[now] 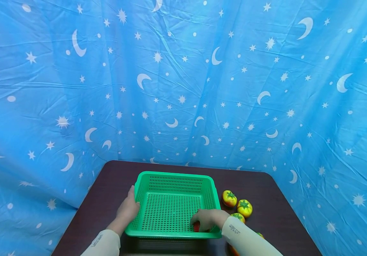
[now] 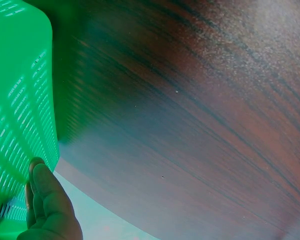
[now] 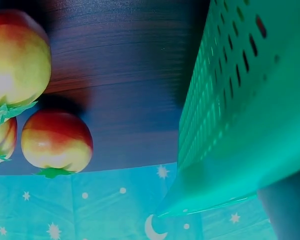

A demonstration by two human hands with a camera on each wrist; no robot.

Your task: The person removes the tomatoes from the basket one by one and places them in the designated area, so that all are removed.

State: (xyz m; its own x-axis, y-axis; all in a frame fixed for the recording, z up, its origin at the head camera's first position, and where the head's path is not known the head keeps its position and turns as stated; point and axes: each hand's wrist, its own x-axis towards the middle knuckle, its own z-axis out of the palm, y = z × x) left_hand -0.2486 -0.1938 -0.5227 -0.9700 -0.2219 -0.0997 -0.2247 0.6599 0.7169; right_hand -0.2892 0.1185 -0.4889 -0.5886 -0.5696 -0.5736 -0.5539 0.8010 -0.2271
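Note:
A green plastic basket (image 1: 173,234) with slotted walls sits on the dark table. My left hand (image 1: 128,208) rests against its left side, fingers straight along the outer wall in the left wrist view. Inside the basket's near right corner, my right hand (image 1: 205,219) has its fingers curled round a red tomato (image 1: 196,226), mostly hidden beneath them. In the right wrist view the basket's wall (image 3: 225,110) hides that hand. Yellow-and-red tomatoes with green leafy tops, such as one tomato (image 1: 244,208), lie just right of the basket.
Another tomato (image 1: 229,198) lies close to the basket's right wall, and several more are partly covered by my right forearm. The dark wooden table (image 1: 106,185) has rounded far corners. A blue curtain (image 1: 177,89) with moons and stars hangs behind and around it.

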